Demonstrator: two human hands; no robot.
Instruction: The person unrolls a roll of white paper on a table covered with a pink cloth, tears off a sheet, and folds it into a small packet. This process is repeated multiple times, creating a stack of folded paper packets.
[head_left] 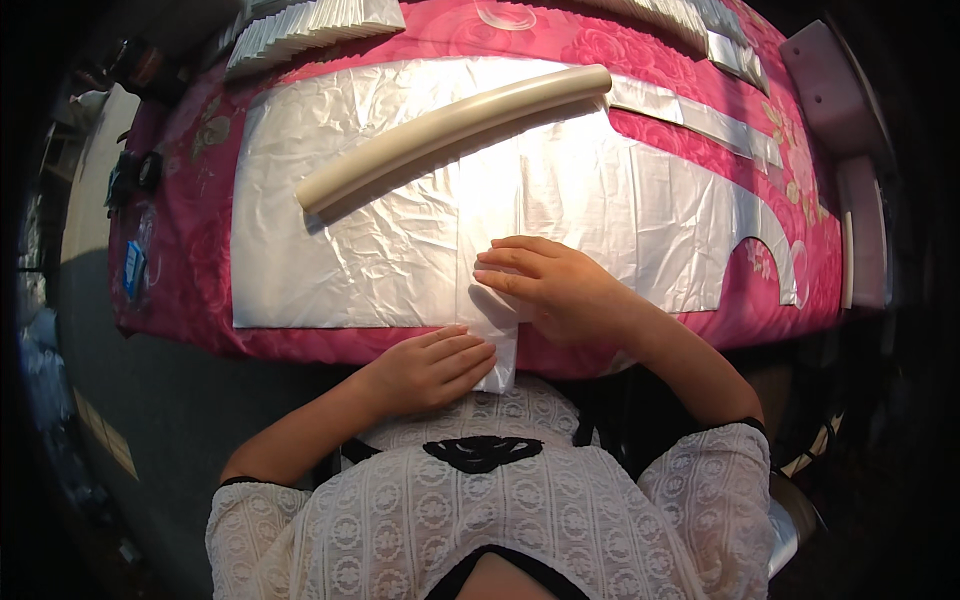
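Observation:
White plastic bags with cut-out handles (330,255) lie spread flat on the table, their handle ends toward the right. A long narrow folded white plastic bag (491,318) runs over them toward me, its near end reaching past the table's front edge. My left hand (430,370) rests on that near end, fingers straight and side by side, its thumb hidden. Farther up the fold, my right hand (550,285) lies with outstretched fingers on the plastic. Beyond both hands, a cream-coloured tube (450,132) lies slantwise across the bags.
A pink flowered cloth (190,270) covers the table. Rows of folded white bags (315,32) stand at the far left, and more folded bags (738,62) at the far right. Pale pink bins (835,90) border the right side. A small blue packet (134,268) lies at the left edge.

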